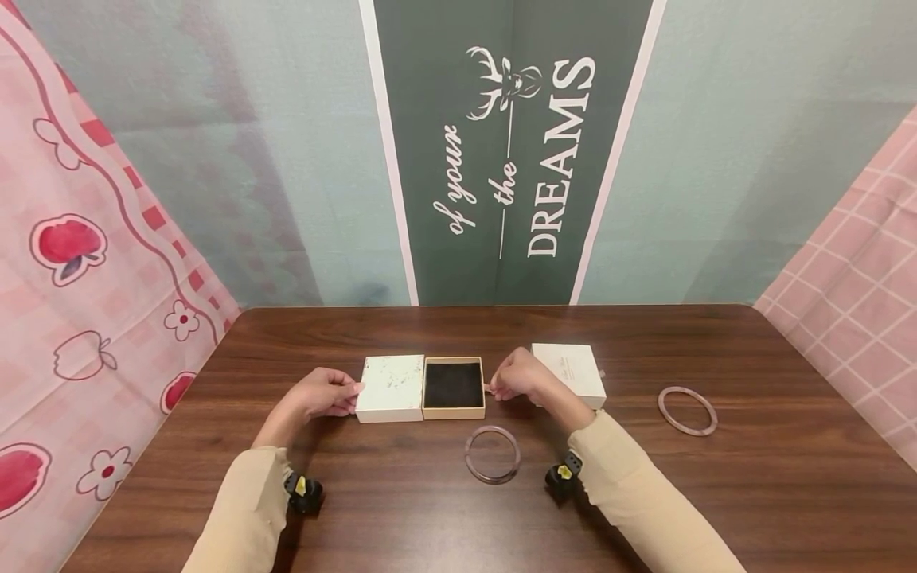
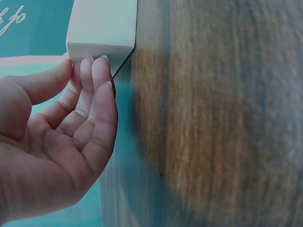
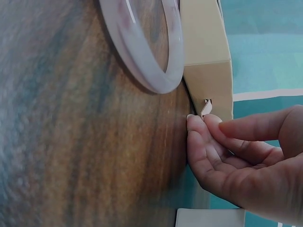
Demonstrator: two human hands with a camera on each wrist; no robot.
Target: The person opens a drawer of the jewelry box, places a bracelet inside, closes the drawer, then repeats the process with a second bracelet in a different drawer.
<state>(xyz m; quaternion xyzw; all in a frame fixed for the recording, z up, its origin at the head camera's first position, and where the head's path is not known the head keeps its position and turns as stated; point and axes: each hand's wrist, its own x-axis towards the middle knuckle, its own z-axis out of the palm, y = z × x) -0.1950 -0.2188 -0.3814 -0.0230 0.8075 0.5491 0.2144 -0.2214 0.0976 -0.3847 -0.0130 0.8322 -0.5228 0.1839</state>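
Note:
A white sleeve [image 1: 390, 386] of a drawer-style gift box lies on the table, its tan drawer [image 1: 454, 413] with a black lining pulled out to the right. My left hand [image 1: 325, 391] holds the sleeve's left end, thumb at the top edge and fingertips against the end face. On the other side, my right hand [image 1: 517, 374] pinches the small ribbon tab [image 3: 207, 108] on the drawer's end between thumb and fingers. Just in front of the drawer lies a pale pinkish bangle [image 1: 493, 479], which the right wrist view shows close up.
A second white gift box [image 1: 573, 366] with small lettering stands behind the right forearm, partly hidden by it. Farther right a second pinkish bangle [image 1: 693, 432] lies flat on the brown wooden table [image 1: 401, 525]. Fabric curtains hang around the table's back and sides.

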